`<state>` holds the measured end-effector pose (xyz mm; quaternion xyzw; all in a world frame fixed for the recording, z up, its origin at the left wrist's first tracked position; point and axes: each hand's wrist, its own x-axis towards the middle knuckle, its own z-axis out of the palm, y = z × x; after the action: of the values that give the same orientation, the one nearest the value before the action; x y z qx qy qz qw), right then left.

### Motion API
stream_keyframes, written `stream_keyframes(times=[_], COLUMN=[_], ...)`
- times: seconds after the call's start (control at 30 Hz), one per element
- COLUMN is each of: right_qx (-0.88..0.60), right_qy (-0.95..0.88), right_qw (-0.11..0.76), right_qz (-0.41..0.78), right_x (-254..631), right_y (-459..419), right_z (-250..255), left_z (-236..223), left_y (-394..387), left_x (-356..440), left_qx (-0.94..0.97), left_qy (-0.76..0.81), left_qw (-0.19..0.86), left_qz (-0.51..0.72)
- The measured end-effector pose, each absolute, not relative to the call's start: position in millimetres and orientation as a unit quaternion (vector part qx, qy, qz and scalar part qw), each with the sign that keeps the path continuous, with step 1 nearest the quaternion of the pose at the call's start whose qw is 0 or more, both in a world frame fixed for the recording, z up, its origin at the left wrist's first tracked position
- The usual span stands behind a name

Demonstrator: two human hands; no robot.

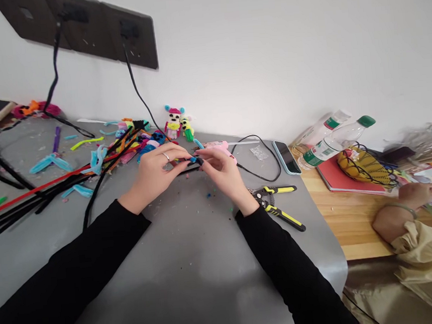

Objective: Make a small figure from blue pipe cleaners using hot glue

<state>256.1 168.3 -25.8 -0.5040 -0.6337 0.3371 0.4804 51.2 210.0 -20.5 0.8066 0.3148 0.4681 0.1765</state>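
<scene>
My left hand (160, 174) and my right hand (224, 174) meet over the grey mat, fingertips pinched. Between them is a small blue and black fuzzy pipe-cleaner piece (200, 161), its shape mostly covered by my fingers. A ring sits on a finger of the left hand. Just behind the right hand lies a pink glue gun (214, 146), partly hidden. Yellow and black pliers (280, 204) rest open by my right wrist. Two pipe-cleaner figures (174, 121) stand against the wall behind my hands.
Long black and red pipe cleaners (48, 193) spread over the left side, with light-blue pieces (50, 163) around them. A phone (286, 157) lies at the mat's right edge. Bottles (337, 141) and a red book (344, 178) are on the wooden table, near another person's hands (419, 195).
</scene>
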Motion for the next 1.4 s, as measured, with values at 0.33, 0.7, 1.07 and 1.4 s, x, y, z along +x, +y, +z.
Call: stream_keyframes(times=[0.33,0.7,1.07,1.4], right_qx=[-0.756,-0.773,-0.706,-0.677], right_qy=[-0.617,-0.586,-0.596,-0.637], right_qw=[0.206,0.231,0.382,0.364], right_qz=[-0.070,-0.077,0.000,-0.057], right_x=[298,286,285,284], right_y=[189,188,173,175], right_z=[-43,-31,-23,-32], left_z=[-16,-21,-28,-27], left_y=[213,220,228,225], left_x=[48,48,49,46], left_qx=[0.699,0.622,0.586,0.638], left_qy=[0.466,0.470,0.462,0.477], left_qw=[0.255,0.384,0.470,0.412], left_qz=[0.479,0.495,0.472,0.441])
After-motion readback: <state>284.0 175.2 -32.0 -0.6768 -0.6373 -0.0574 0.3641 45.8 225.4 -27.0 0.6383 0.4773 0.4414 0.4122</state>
